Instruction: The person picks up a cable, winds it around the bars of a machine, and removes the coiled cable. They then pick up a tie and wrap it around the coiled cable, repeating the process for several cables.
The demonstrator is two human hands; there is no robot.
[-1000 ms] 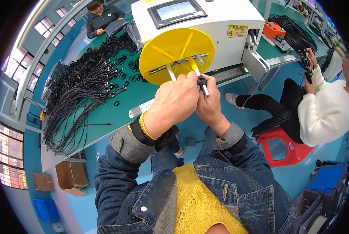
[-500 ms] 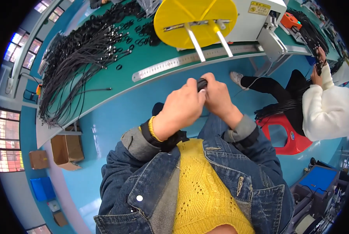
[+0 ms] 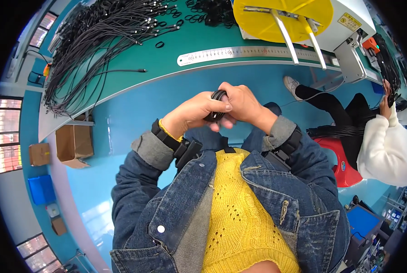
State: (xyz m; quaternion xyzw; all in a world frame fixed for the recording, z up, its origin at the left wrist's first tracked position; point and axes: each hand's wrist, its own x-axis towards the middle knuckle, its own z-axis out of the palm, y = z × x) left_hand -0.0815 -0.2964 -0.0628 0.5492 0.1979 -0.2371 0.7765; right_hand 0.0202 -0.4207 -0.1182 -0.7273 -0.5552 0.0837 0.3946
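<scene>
As the left hand (image 3: 193, 110) pinches a cable coil (image 3: 218, 96), the right hand (image 3: 248, 104) curls against it, grip unclear; bundling, seemingly, needing steadiness next.

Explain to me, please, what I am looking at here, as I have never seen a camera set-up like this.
There is no robot here, just a person working bare-handed. The view comes from a wide fisheye camera worn on their head, looking down, so straight edges bend near the rim. The left hand grips a coil of black cable, with the right hand against it. Beyond is a green table bearing a heap of black cables, small black loops and a metal ruler. The white machine has a yellow disc with two metal rods. At right sits another person in white.
</scene>
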